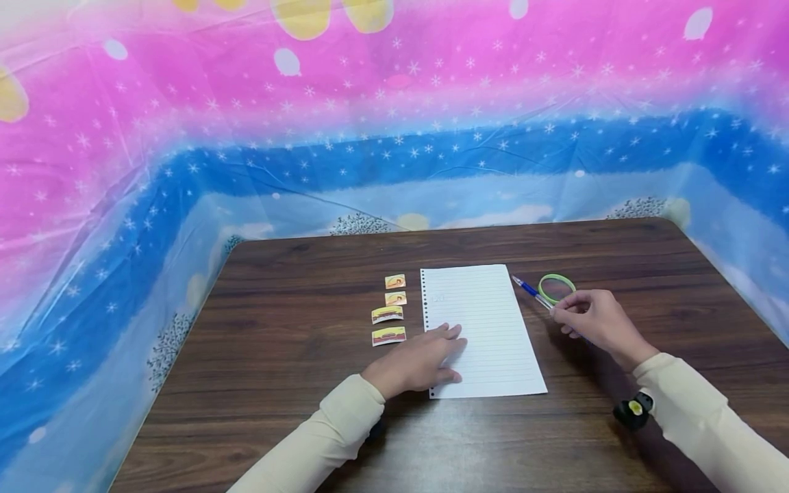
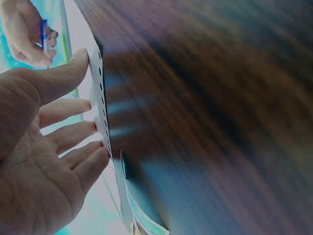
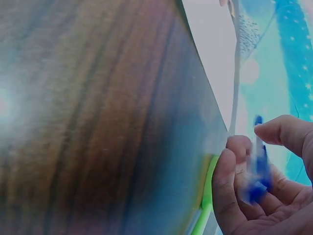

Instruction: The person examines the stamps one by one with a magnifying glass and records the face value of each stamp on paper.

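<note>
A lined white sheet of paper with punched holes down its left edge lies on the table. My left hand rests on the sheet's lower left part, fingers spread and fairly straight, as the left wrist view also shows. In my right hand, thumb and fingers pinch a blue and clear pen, its tip pointing away towards the sheet's upper right corner. The pen looks blurred in the right wrist view. Just behind the right hand lies a light green ring.
Several small yellow, orange and red printed paper pieces lie in a column left of the sheet. The dark wooden table meets a pink and blue patterned cloth at its back and sides. A black device is on the right wrist.
</note>
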The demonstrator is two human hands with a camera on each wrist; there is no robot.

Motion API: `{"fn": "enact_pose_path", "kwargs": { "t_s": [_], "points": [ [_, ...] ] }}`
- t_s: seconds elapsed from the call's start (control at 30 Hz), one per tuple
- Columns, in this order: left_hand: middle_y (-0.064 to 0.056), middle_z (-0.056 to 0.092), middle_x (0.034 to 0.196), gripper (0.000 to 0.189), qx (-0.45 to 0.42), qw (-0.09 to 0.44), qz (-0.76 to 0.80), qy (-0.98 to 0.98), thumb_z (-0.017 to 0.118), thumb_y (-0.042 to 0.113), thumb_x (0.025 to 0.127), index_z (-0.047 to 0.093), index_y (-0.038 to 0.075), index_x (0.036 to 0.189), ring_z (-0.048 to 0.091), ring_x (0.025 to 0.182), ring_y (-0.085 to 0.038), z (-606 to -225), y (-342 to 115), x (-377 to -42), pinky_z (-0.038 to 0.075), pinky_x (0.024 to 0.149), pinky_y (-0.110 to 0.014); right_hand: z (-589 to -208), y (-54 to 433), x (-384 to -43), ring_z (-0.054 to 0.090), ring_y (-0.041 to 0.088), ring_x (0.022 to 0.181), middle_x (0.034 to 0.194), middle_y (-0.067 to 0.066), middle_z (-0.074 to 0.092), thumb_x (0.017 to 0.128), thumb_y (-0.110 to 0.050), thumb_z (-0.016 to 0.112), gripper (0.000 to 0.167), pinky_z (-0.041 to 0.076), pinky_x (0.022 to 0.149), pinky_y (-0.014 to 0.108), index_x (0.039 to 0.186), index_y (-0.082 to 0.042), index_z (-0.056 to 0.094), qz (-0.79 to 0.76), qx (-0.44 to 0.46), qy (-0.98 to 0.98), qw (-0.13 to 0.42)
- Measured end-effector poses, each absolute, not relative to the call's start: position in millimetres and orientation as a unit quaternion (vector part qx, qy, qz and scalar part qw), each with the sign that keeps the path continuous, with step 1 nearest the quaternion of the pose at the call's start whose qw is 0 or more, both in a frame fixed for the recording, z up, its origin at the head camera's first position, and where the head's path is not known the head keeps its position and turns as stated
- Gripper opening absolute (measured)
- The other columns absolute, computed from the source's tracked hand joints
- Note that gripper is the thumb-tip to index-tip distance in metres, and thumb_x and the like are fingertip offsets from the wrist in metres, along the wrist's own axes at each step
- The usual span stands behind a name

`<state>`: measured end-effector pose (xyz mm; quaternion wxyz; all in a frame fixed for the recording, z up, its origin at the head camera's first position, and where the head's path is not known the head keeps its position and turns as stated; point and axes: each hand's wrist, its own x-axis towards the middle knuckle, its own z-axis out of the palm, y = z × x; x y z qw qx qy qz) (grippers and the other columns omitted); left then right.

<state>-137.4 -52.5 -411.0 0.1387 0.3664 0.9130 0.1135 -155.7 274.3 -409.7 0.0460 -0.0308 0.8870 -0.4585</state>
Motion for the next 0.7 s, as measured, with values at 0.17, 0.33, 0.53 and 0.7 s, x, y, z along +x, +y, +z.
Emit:
{"fn": "enact_pose_path", "kwargs": {
  "t_s": [0.17,0.33,0.53,0.7],
  "points": [
    [-0.014,0.037,0.159,0.059,0.365,0.139,0.115,0.913,0.069,0.032,0.098,0.052,0.007,0.148,0.031,0.149,-0.029,-411.1,-52.1,-137.7,0.03,0.119,-0.037,-407.7,274.2,-161.5,0.07,0.027,0.077,0.099,0.023,0.067,0.098,-0.024,0.07,0.035,0.061,0.07,0.035,0.111,0.009,0.067,-0.483,-0.028,0.875,0.037],
    [-0.013,0.038,0.159,0.059,0.367,0.137,0.116,0.913,0.069,0.032,0.098,0.052,0.007,0.148,0.031,0.149,-0.029,-412.4,-52.3,-138.2,0.029,0.119,-0.036,-406.8,271.5,-166.4,0.07,0.027,0.078,0.103,0.024,0.066,0.097,-0.029,0.071,0.042,0.06,0.07,0.032,0.116,0.008,0.067,-0.492,-0.019,0.87,0.033],
    [-0.012,0.037,0.16,0.059,0.366,0.139,0.117,0.913,0.069,0.032,0.098,0.051,0.008,0.149,0.03,0.15,-0.028,-413.7,-52.5,-138.7,0.029,0.119,-0.036,-405.7,267.2,-173.9,0.072,0.024,0.078,0.109,0.026,0.067,0.096,-0.027,0.073,0.045,0.061,0.071,0.031,0.12,0.01,0.067,-0.515,-0.003,0.857,0.033],
    [-0.012,0.037,0.16,0.059,0.366,0.142,0.114,0.913,0.068,0.032,0.098,0.051,0.008,0.149,0.03,0.15,-0.027,-412.2,-53.1,-138.4,0.029,0.119,-0.035,-405.5,264.8,-180.7,0.073,0.024,0.078,0.104,0.02,0.07,0.094,-0.025,0.076,0.043,0.061,0.072,0.034,0.116,0.011,0.066,-0.553,0.003,0.833,0.026]
  ]
}}
